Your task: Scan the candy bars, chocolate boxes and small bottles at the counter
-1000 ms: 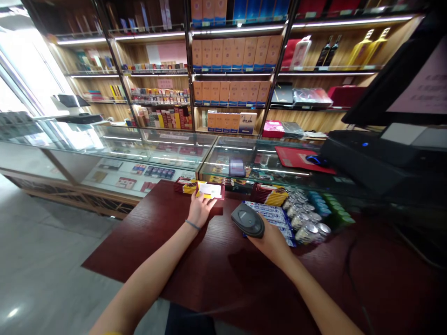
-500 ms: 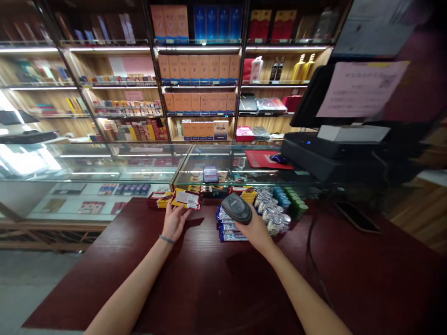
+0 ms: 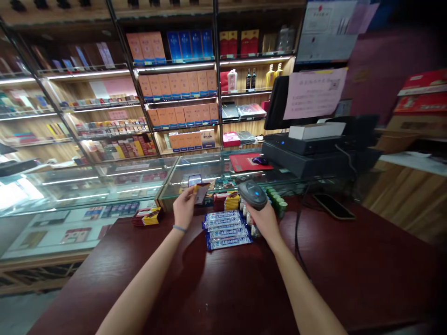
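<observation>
My left hand (image 3: pixel 184 207) pinches a yellow-and-red chocolate packet (image 3: pixel 201 193), raised above the counter and turned at an angle. In my right hand (image 3: pixel 266 222) is a dark grey barcode scanner (image 3: pixel 252 194) with a blue light on top, held over a group of small cans that it and the hand partly hide. Green cans (image 3: pixel 278 203) show behind it. Between my hands several blue-and-white wrapped packets (image 3: pixel 227 230) lie in a row on the counter. Behind them sits a stack of chocolate packets (image 3: pixel 228 201); a second stack, also yellow and red (image 3: pixel 147 217), lies to the left.
A glass display case (image 3: pixel 139 186) borders the dark red counter (image 3: pixel 223 288). At the right stand a monitor (image 3: pixel 277 102) with a paper sheet and a black cash-drawer-like box (image 3: pixel 307 158). A phone (image 3: pixel 333 206) and a cable (image 3: pixel 296 242) lie on the counter's right side.
My left hand has moved right and up with the chocolate packet, tilting it. The scanner has moved right, uncovering the blue-and-white packets, and its blue light now shows. The view has turned right.
</observation>
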